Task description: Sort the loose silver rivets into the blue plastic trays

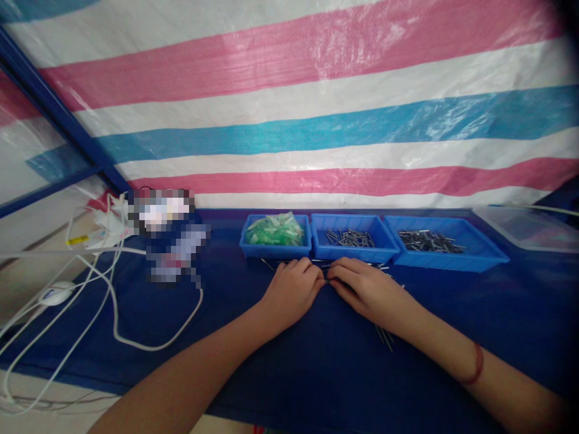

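My left hand [292, 292] and my right hand [373, 292] meet at the middle of the table, just in front of the blue bins. Both are closed, fingertips pinched on a small thin metal piece [328, 281] that bridges the narrow gap between them. Most of it is hidden by the fingers, so its exact kind is unclear. Thin metal rods [384, 339] lie under and beside my right hand. More slim rods [268, 264] stretch along the bins behind both hands, partly covered.
Three blue bins hold green plastic packets [275, 230], short metal pins [350, 238] and darker metal pieces [427, 241]. White cables [115, 313] loop over the left side of the blue table [316, 374]. A clear plastic lid or sheet [529, 229] lies at right; striped sheeting [316, 132] hangs behind.
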### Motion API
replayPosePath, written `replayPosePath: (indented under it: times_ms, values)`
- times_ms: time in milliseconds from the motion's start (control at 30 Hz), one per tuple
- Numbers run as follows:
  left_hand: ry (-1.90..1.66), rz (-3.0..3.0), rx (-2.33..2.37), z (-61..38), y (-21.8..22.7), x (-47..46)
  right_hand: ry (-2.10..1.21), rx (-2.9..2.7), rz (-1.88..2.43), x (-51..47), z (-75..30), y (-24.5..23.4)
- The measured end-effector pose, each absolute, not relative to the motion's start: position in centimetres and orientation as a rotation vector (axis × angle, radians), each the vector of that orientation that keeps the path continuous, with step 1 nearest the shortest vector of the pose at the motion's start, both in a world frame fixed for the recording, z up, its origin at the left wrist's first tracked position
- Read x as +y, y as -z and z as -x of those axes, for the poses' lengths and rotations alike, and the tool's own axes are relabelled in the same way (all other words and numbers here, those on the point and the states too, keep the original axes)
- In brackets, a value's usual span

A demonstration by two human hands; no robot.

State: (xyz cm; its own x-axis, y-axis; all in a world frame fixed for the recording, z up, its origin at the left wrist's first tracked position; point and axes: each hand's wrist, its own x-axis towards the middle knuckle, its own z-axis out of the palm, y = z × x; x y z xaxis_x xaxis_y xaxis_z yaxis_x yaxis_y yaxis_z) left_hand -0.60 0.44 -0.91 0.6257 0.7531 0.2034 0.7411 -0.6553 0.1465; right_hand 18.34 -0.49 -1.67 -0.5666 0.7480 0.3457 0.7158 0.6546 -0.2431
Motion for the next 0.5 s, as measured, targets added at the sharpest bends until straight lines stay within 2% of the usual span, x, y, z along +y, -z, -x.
replayPosePath:
  times_ms: [233,500]
  values:
    - [-0.448,-2.859,1.385,0.24,0.54,0.14,-0.110,-2.420,1.117,-0.51,-18.35,1.46]
    - [-0.882,-2.363,1.185,0.54,0.11,0.66,-0.281,-2.146,1.101,-0.68,-18.15,1.33]
